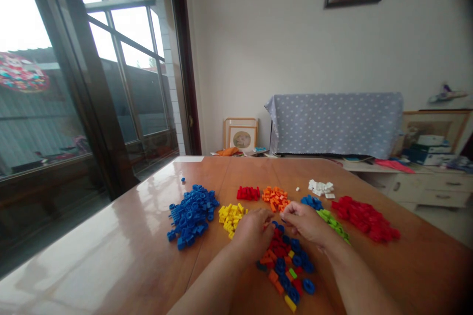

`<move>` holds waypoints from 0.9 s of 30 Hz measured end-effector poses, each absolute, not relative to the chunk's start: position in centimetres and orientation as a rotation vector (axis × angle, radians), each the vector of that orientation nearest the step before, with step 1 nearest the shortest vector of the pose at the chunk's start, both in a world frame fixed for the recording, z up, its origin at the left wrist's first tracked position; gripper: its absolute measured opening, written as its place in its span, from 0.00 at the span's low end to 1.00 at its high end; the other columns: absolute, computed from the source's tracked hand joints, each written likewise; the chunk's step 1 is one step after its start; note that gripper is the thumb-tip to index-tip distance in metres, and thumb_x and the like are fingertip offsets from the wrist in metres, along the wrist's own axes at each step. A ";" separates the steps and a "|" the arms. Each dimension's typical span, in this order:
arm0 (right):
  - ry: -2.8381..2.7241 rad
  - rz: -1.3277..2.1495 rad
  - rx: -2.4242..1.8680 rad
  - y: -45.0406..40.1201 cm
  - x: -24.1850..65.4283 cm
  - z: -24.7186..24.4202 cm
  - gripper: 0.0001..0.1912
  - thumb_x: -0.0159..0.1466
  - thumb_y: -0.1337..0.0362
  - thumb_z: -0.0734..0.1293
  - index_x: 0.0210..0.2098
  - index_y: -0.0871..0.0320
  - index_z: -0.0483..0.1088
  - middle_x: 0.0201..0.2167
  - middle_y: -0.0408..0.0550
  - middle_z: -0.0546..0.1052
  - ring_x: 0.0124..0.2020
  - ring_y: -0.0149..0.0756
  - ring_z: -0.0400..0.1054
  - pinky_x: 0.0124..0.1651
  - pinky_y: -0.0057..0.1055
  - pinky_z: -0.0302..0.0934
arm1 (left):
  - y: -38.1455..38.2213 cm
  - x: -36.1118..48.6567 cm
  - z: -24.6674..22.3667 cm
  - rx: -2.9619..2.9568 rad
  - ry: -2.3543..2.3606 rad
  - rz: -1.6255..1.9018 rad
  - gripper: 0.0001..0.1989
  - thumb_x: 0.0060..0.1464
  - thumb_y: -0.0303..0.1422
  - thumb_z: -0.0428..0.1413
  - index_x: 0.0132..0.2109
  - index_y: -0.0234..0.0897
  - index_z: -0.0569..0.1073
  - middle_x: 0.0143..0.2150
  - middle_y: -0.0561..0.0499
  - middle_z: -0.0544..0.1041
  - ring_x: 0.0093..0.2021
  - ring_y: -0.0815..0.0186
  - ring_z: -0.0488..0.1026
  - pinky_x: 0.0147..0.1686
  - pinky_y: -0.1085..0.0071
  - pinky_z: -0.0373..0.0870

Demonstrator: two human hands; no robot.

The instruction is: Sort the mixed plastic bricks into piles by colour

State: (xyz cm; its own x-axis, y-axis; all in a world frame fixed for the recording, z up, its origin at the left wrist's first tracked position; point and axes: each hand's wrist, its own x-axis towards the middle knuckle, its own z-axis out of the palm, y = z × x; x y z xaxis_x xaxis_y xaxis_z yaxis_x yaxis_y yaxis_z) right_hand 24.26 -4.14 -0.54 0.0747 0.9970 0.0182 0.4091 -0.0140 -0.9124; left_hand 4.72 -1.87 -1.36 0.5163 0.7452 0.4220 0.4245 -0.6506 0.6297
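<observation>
My left hand (254, 229) is over the left edge of a mixed pile (283, 261) of red, orange, blue, yellow and green pieces, its fingers bent inward. Just right of it, my right hand (303, 221) has thumb and forefinger pinched together above the pile's top; anything between them is too small to make out. Yellow bricks (231, 217) lie beside my left hand. Beyond both hands are orange bricks (275, 198) and red pieces (248, 193). Green pieces (332, 224) and a small blue heap (311, 202) sit by my right hand.
A large blue pile (194, 214) lies left on the brown table (148, 236). Red pieces (365, 219) spread at the right, white pieces (320, 188) behind. A lone blue piece (183, 179) is near the far left edge. A cloth-covered object (336, 125) stands beyond the table.
</observation>
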 end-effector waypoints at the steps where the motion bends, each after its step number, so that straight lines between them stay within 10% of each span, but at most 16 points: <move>1: -1.431 0.989 -1.506 -4.4 24.0 -0.2 0.15 0.61 0.50 0.67 0.30 0.56 0.66 0.19 0.39 0.70 0.22 0.29 0.62 0.25 0.25 0.50 | -1.8 4.8 -1.5 2.253 0.927 0.971 0.12 0.56 0.31 0.56 0.48 0.40 0.77 0.42 0.47 0.79 0.43 0.60 0.73 0.41 0.68 0.67; 19: -1.285 0.938 -1.419 -4.5 23.5 0.6 0.25 0.59 0.40 0.65 0.33 0.58 0.71 0.29 0.47 0.77 0.24 0.30 0.67 0.24 0.25 0.56 | 2.0 1.5 0.6 0.906 0.792 1.460 0.13 0.52 0.35 0.65 0.41 0.33 0.73 0.31 0.51 0.76 0.29 0.72 0.71 0.31 0.76 0.66; 27: -1.150 0.831 -1.423 -4.2 25.1 0.4 0.24 0.57 0.42 0.68 0.35 0.58 0.72 0.28 0.50 0.78 0.24 0.33 0.68 0.23 0.27 0.58 | 5.3 -3.6 0.8 0.095 0.676 1.632 0.14 0.69 0.38 0.46 0.37 0.36 0.70 0.35 0.48 0.76 0.31 0.71 0.74 0.30 0.77 0.72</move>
